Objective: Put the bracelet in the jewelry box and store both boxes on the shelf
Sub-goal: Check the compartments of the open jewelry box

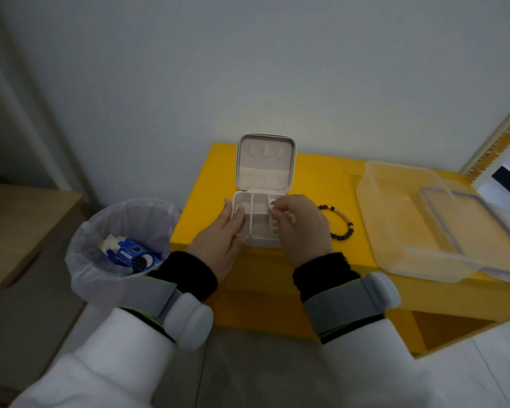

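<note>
Box [259,201] open on a yellow table [265,269], lid upright against the wall; left hand [218,240] flat, fingers together, on its left compartment; right hand [302,228] curled over its right edge, seemingly pinching something small; bracelet [340,225] lies just right of that hand; clear tub [401,219] farther right.

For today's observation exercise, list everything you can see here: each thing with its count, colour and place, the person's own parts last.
Jewelry box: one, cream, open, on the yellow table.
Bracelet: one, dark beads with gold, on the table right of the box.
Plastic container: one, clear, table's right end.
Lid: one, clear, blue-edged, resting on the container.
Table: one, yellow, against the wall.
Waste bin: one, white-lined, left of the table, blue packet inside.
Left hand: on the box's left side.
Right hand: over the box's right side.
</note>
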